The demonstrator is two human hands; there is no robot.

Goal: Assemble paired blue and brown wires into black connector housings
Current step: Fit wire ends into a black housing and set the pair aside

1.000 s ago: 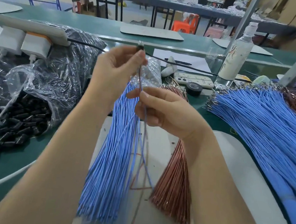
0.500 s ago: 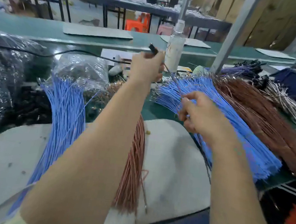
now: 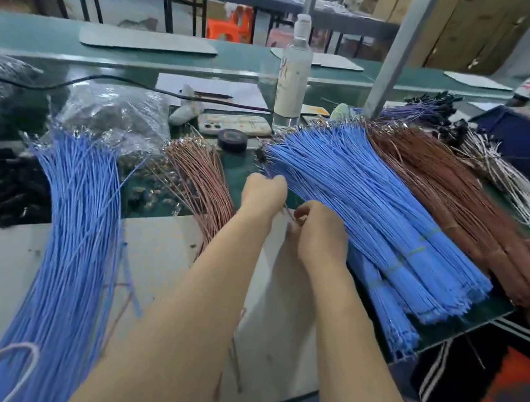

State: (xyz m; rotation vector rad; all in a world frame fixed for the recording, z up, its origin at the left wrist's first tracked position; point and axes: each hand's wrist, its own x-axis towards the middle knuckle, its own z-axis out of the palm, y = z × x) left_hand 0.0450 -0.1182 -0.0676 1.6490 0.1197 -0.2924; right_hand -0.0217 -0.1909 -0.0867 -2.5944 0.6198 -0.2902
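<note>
My left hand [image 3: 262,194] is curled low over the green bench, next to the near tip of the big blue wire pile [image 3: 371,205]. It grips the upper end of a thin blue and brown wire pair [image 3: 288,213]; the black housing is hidden inside the fist. Just to the right, my right hand [image 3: 319,231] pinches the same pair, whose loose tails hang down between my forearms. A fanned blue wire bundle [image 3: 80,230] lies at the left and a smaller brown bundle [image 3: 200,177] beside it. Loose black housings [image 3: 3,186] sit at the far left.
A dark brown wire pile [image 3: 453,204] lies right of the blue pile, with finished assemblies [image 3: 431,103] behind it. A spray bottle [image 3: 293,73], a phone [image 3: 235,124], a tape roll [image 3: 232,139] and a metal post [image 3: 393,57] stand at the back. A white mat [image 3: 160,255] covers the near bench.
Both hands have dropped from in front of the bottle to just above the bench by the blue pile. The raised housing is out of sight now. The view has shifted a little.
</note>
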